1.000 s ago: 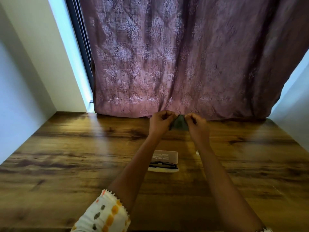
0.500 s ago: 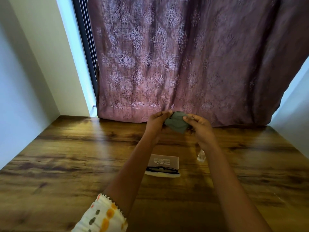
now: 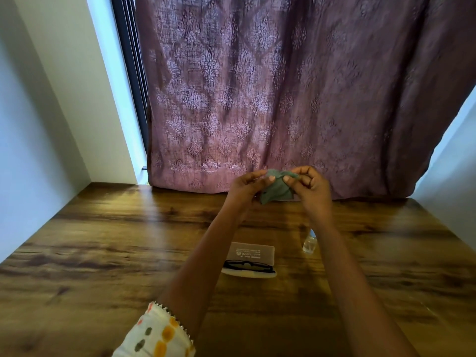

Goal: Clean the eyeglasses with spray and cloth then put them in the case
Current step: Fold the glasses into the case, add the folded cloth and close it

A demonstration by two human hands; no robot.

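Now my left hand (image 3: 247, 188) and right hand (image 3: 313, 190) pinch the cloth (image 3: 277, 190) in midair; a loose grip could drop it onto the glasses (image 3: 248, 266) on the open case (image 3: 253, 253)

The bench (image 3: 103, 253) is brown wood with dark grain, shiny where light hits it. The case (image 3: 253, 253) on it looks pale and dull. The eyeglasses (image 3: 247, 266) in the case have a dark, smooth frame. Right of the case, the spray bottle (image 3: 309, 244) is clear and shiny. Behind the case, the cloth (image 3: 277, 190) is soft and dull, and the curtain (image 3: 283, 99) is rough woven fabric.
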